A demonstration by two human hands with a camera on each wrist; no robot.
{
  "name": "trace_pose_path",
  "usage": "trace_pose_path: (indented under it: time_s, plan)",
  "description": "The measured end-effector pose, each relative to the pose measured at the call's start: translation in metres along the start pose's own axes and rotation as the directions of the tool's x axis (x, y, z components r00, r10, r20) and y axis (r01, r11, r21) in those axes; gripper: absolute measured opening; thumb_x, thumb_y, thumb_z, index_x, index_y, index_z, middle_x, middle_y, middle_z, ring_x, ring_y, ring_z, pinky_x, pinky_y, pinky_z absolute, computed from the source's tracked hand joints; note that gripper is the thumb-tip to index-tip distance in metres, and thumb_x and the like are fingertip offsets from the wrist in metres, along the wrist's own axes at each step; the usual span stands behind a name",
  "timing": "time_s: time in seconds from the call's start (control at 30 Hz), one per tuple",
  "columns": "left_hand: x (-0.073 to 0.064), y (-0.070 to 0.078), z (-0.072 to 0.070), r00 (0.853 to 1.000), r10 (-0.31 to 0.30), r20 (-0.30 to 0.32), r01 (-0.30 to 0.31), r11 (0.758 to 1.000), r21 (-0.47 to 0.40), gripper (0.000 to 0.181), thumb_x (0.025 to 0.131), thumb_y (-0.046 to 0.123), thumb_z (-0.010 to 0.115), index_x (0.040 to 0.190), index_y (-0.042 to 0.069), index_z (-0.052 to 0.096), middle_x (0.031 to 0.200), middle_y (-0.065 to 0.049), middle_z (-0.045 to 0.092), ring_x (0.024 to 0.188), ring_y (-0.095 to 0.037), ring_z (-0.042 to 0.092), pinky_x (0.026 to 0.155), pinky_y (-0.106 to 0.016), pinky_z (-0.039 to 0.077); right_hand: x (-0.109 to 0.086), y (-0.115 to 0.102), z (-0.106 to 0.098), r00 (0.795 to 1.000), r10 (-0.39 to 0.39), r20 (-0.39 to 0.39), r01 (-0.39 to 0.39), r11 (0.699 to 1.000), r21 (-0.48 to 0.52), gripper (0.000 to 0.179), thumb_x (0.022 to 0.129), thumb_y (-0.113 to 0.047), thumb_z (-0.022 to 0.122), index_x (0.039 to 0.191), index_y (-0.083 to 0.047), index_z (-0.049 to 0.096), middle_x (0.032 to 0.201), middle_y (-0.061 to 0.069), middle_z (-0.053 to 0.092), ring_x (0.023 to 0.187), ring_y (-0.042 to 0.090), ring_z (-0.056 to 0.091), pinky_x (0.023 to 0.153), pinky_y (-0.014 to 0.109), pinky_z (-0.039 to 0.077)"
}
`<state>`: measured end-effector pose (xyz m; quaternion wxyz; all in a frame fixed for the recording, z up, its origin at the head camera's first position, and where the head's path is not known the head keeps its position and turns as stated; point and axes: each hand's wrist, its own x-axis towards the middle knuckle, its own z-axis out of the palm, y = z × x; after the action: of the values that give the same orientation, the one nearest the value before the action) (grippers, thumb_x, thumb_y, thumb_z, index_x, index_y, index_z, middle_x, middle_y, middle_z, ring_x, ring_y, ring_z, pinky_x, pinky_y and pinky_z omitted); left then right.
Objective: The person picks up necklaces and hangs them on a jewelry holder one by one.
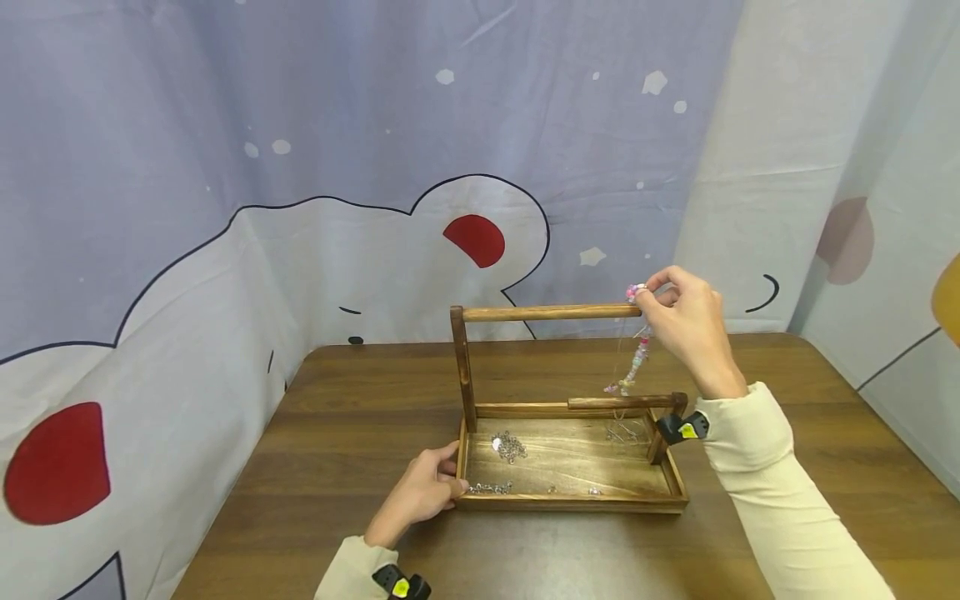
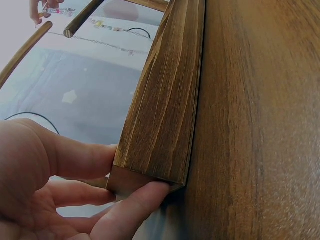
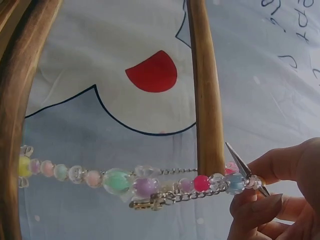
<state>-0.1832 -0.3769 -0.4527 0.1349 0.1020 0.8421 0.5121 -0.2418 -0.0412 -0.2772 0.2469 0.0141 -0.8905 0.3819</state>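
Beaded strand (image 3: 146,186), pinched by the right hand (image 1: 686,317), loops around the upper bar (image 1: 551,312); left hand (image 1: 422,490) grips the wooden tray (image 1: 570,504) at its front-left corner.

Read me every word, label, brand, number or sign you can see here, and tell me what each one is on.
No text reads clearly.
Black lettering on the pale blue fabric backdrop, right wrist view: tilted, partly cut off, unreadable.
Yellow patches on the black wrist-worn devices: any marking too small to read.

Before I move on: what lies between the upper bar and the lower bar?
Part of the bead strand and a thin chain hang between the upper bar and lower bar; the right wrist view shows it.
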Motion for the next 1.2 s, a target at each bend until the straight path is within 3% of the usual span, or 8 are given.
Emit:
trace_pose_path:
  time_s: [0.33,0.57,1.2]
  plan:
    - [0.000,-0.001,0.000,1.000,0.002,0.003,-0.002,1.000,-0.009,0.067,0.078,0.000,0.062,0.138,-0.008,0.032,0.096,-0.019,0.059,0.068,-0.016,0.060,0.054,-0.032,0.053,-0.001,-0.007,0.007,0.999,0.013,0.030,-0.013,1.000,0.027,0.019,0.085,-0.028,0.058,0.091,-0.010,0.060,0.072,0.009,0.067,0.054,0.017,0.053,0.047,0.030,0.040]
    - [0.001,-0.002,0.000,1.000,0.005,0.000,-0.005,1.000,-0.008,0.067,0.078,0.000,0.062,0.137,-0.008,0.033,0.095,-0.019,0.059,0.068,-0.016,0.060,0.053,-0.032,0.053,-0.002,-0.014,0.015,1.000,-0.012,0.012,0.012,1.000,0.021,0.014,0.084,-0.025,0.058,0.088,-0.012,0.061,0.067,0.006,0.066,0.053,0.017,0.053,0.048,0.031,0.039]
    - [0.000,-0.001,-0.001,1.000,0.012,0.010,-0.011,1.000,-0.021,0.066,0.078,0.000,0.061,0.137,-0.010,0.032,0.096,-0.020,0.058,0.070,-0.017,0.061,0.054,-0.031,0.053,-0.008,-0.032,0.038,0.998,-0.047,0.053,0.045,0.998,0.049,0.014,0.084,-0.026,0.060,0.088,-0.013,0.062,0.064,0.005,0.064,0.054,0.018,0.054,0.051,0.031,0.040]
